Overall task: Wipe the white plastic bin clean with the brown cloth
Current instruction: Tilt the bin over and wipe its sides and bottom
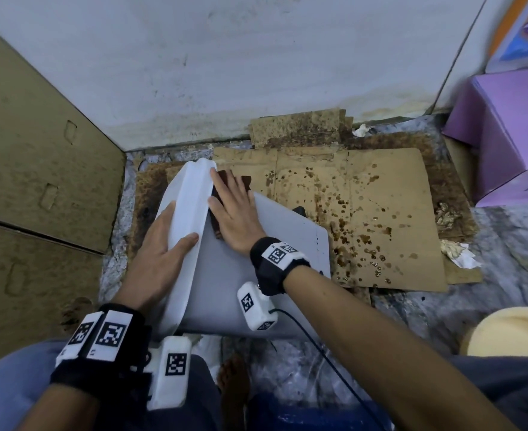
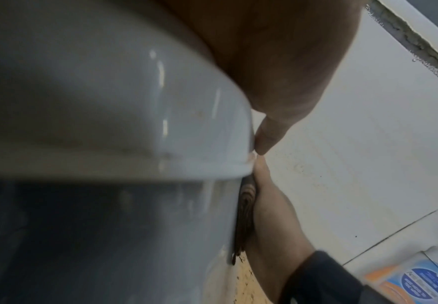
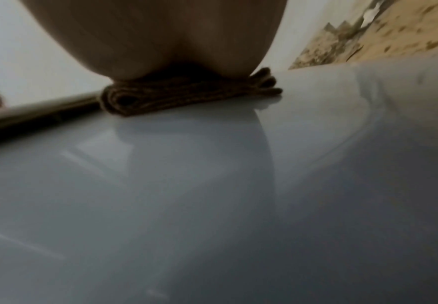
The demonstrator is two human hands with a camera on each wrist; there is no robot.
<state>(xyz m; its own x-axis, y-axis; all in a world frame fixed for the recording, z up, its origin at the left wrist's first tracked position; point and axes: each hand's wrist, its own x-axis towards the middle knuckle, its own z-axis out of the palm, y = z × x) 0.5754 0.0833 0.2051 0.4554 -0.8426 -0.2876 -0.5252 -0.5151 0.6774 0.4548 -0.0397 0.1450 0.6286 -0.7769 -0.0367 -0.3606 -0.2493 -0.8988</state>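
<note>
The bin point(image 1: 225, 290) lay on its side. The left grip point(image 1: 157, 259) was wrapped round its rim. The right grip point(image 1: 237, 213), held flat and straight, pressed the cloth point(image 1: 223, 178) on it.

Your count here
You see one white bin point(image 1: 225, 275), one brown cloth point(image 1: 216, 223), two grips: left grip point(image 1: 160, 253), right grip point(image 1: 237, 213).

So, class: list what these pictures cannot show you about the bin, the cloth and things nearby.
White bin interior: every view, its opening faces away.
Brown cloth: head view, mostly under the right hand.
Dark thing behind the bin: head view, cut off by the bin's wall.
Orange box label: left wrist view, blurred.
</note>
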